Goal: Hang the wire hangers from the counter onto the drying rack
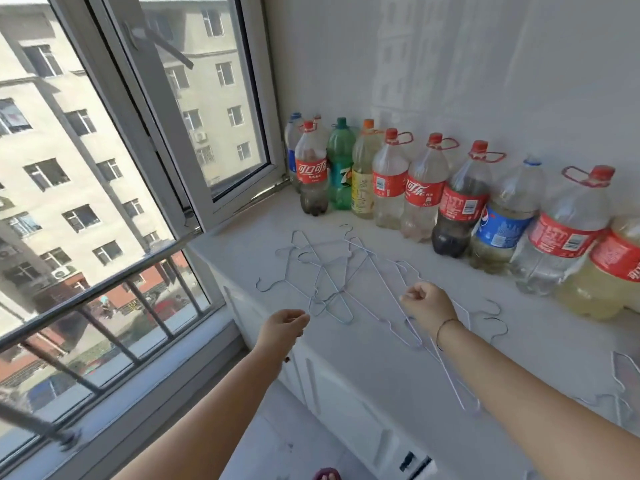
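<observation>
Several thin wire hangers (332,271) lie tangled flat on the white counter (398,341). More hangers (623,382) lie at the right edge of the view. My right hand (429,303) is a closed fist over the pile, with a long wire hanger (446,375) running from its fingers back under my forearm. My left hand (284,327) hovers at the counter's front edge with curled fingers, its fingertips right by the corner of a light blue hanger (332,313). I cannot tell whether it grips that hanger. No drying rack is in view.
A row of large plastic bottles (426,188) stands along the back wall, from the window corner to the right edge. An open window (194,126) with a metal railing (114,299) fills the left. Cabinet doors (346,403) sit under the counter.
</observation>
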`<action>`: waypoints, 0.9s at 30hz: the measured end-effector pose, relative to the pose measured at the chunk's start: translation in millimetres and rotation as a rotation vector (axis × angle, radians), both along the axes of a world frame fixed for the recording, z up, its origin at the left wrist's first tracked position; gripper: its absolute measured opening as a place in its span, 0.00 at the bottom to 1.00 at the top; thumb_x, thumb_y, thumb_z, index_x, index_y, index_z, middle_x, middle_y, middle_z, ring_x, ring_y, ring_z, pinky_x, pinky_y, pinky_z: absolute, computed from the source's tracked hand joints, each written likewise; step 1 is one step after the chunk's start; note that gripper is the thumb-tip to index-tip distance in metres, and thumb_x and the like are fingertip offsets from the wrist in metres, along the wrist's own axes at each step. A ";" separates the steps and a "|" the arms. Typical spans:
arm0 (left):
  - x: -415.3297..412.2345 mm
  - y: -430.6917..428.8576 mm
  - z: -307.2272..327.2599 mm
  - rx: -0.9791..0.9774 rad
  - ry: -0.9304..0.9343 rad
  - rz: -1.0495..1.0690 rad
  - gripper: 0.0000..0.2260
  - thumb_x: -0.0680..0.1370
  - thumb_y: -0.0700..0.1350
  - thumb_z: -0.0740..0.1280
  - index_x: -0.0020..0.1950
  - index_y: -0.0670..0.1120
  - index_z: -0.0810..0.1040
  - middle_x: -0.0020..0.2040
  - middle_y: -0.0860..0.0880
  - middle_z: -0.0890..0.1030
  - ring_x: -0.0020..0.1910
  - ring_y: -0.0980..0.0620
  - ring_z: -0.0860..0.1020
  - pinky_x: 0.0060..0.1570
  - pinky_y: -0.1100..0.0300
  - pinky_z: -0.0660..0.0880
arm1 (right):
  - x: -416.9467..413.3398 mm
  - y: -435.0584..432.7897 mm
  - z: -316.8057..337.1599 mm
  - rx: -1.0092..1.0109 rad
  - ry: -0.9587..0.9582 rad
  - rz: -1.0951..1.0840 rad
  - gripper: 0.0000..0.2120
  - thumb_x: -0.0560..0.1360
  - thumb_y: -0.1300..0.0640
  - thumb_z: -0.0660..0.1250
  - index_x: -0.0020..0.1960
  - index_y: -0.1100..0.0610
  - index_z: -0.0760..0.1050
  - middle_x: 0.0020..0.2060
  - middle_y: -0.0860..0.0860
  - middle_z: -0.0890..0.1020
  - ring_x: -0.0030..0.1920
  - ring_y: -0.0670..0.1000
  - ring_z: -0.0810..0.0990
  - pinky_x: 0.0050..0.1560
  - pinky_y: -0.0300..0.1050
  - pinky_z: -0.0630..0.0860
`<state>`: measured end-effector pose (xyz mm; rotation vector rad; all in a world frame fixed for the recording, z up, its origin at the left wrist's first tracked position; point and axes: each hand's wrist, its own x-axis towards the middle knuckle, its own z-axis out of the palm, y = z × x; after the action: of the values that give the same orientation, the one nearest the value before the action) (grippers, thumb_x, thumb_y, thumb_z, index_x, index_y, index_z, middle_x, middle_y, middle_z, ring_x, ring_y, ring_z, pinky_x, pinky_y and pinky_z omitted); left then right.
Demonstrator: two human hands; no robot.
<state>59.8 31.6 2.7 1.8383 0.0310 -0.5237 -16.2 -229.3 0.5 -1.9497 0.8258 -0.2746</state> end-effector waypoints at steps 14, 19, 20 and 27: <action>204.3 -36.7 -69.7 0.132 0.160 0.071 0.03 0.74 0.41 0.67 0.42 0.43 0.79 0.34 0.46 0.76 0.33 0.50 0.71 0.34 0.62 0.66 | 218.0 -46.8 -43.1 -0.184 0.291 0.040 0.11 0.73 0.59 0.65 0.53 0.64 0.76 0.52 0.59 0.80 0.51 0.59 0.78 0.50 0.47 0.74; 214.0 -43.9 -98.3 0.124 0.284 0.089 0.12 0.73 0.38 0.64 0.30 0.46 0.70 0.30 0.47 0.68 0.26 0.51 0.64 0.29 0.62 0.58 | 261.2 -54.9 -64.9 -0.399 0.435 0.140 0.12 0.73 0.58 0.63 0.54 0.61 0.76 0.55 0.60 0.76 0.56 0.61 0.75 0.52 0.48 0.73; 214.9 -44.4 -102.6 0.105 0.320 0.122 0.12 0.74 0.37 0.64 0.31 0.45 0.71 0.29 0.46 0.69 0.26 0.51 0.64 0.27 0.64 0.59 | 268.1 -56.7 -67.8 -0.444 0.463 0.159 0.12 0.73 0.57 0.63 0.54 0.61 0.76 0.55 0.60 0.76 0.56 0.61 0.74 0.51 0.48 0.72; 218.2 -63.4 -113.8 -0.061 0.435 0.166 0.12 0.77 0.34 0.61 0.33 0.42 0.71 0.26 0.48 0.67 0.25 0.52 0.63 0.26 0.64 0.61 | 303.6 -65.2 -87.0 -0.532 0.586 0.217 0.15 0.75 0.54 0.62 0.60 0.57 0.74 0.57 0.59 0.74 0.60 0.61 0.72 0.56 0.51 0.71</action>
<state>278.0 -31.9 -111.1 1.6160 0.4524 -0.7878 287.3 -294.6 -86.5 -2.6597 0.9604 0.2530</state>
